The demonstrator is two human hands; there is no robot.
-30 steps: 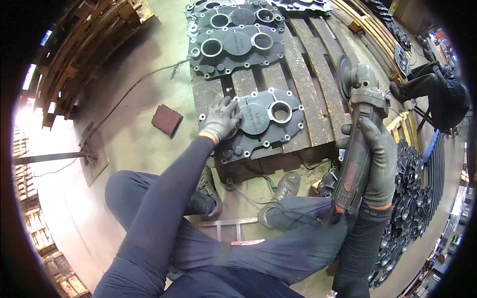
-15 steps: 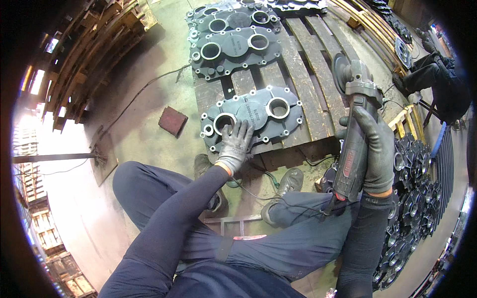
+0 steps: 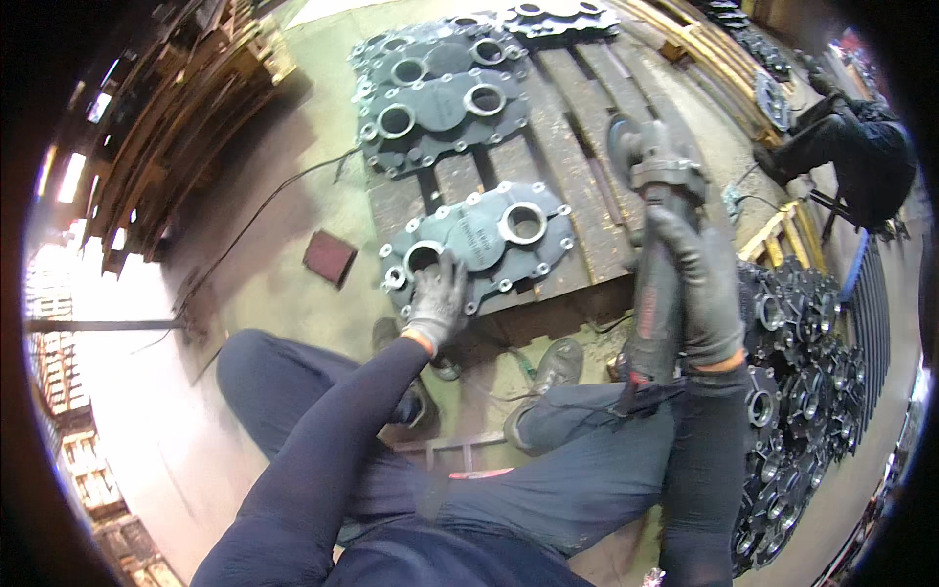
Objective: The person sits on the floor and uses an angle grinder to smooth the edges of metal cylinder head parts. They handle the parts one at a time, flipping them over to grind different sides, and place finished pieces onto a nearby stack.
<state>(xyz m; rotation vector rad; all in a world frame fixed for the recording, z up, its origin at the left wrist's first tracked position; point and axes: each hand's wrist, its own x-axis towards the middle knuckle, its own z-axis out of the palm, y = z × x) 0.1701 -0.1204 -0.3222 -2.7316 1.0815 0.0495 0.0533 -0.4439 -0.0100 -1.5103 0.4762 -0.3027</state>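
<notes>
A dark grey metal cover plate (image 3: 479, 238) with two large round openings and bolt holes along its rim lies on the near end of a wooden pallet (image 3: 572, 210). My gloved left hand (image 3: 437, 301) rests on its near edge beside the left opening, fingers stretched out. In my gloved right hand (image 3: 706, 298) is an angle grinder (image 3: 657, 313), held upright at the right of the plate and apart from it. The grinder's disc (image 3: 622, 149) is at its top end, and the fingers behind the body are partly hidden.
More cover plates (image 3: 430, 112) lie farther back on the pallet. A reddish-brown abrasive pad (image 3: 330, 258) is on the floor at left, near a cable (image 3: 245, 230). Stacked castings (image 3: 787, 391) stand at right. Another person (image 3: 851, 147) sits at far right.
The whole view has shifted, so most things appear farther left. The grinder has come slightly left, toward the plate. My left hand stays on the plate.
</notes>
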